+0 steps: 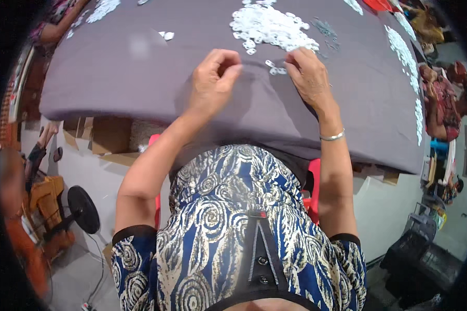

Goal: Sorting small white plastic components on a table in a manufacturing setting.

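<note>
From my remote seat, I can read no text, label, brand, number or sign anywhere in this view.
</note>
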The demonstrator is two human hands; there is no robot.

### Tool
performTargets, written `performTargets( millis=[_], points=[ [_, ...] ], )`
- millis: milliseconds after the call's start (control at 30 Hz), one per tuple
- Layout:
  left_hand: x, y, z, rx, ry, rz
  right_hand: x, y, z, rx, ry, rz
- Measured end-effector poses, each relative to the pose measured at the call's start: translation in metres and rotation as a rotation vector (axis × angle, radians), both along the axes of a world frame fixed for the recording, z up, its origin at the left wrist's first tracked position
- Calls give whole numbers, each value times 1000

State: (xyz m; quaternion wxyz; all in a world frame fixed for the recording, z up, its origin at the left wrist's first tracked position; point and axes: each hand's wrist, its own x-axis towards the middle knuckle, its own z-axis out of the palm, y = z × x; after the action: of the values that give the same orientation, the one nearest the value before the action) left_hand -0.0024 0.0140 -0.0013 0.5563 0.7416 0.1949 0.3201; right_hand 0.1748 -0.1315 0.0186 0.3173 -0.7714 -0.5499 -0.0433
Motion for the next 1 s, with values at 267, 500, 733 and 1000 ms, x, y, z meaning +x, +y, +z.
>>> performTargets(
  millis=[267, 500, 733, 1000],
  points=[
    [3, -17, 7, -99, -36, -189, -38, 4, 29, 130, 311, 2],
    [0, -17, 2, -266, -85, -312, -62, 14, 16, 146, 613, 44],
    [8, -22, 3, -468, -185, -346, -58, 3, 15, 189, 609, 34],
    [-5, -12, 17, -776, -78, -419, -55, 6, 16, 234, 959, 324]
  ],
)
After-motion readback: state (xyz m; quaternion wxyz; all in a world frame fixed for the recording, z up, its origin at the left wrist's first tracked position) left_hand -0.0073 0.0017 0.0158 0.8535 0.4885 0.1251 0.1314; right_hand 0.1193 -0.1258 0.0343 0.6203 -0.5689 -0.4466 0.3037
